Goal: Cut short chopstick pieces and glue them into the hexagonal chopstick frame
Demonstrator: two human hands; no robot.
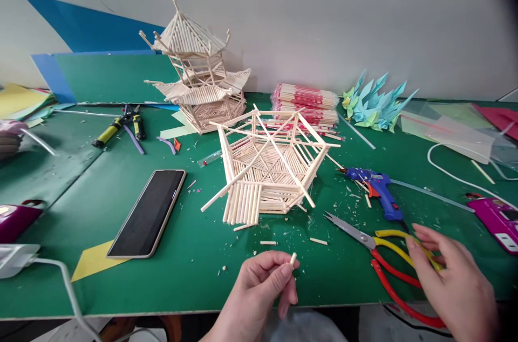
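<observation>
My left hand (267,282) pinches a short piece of wooden stick (293,259) between thumb and fingers, close to the table's front edge. At the right, my right hand (449,272) has its thumb and fingers around the yellow handle of the scissors (364,237); these have one yellow and one red handle, and their pointed blades lie toward the stick frame. In front of me stands a six-sided frame of wooden sticks (279,161), with a floor of laid sticks, two long sticks crossing over its top and a stepped strip at the front.
Behind the frame are a stick pagoda (194,72), packs of sticks (303,102) and blue folded paper (376,102). A blue glue gun (376,185) lies right of the frame. At left lie a phone (148,212), yellow-handled pliers (109,131) and a white cable (67,282).
</observation>
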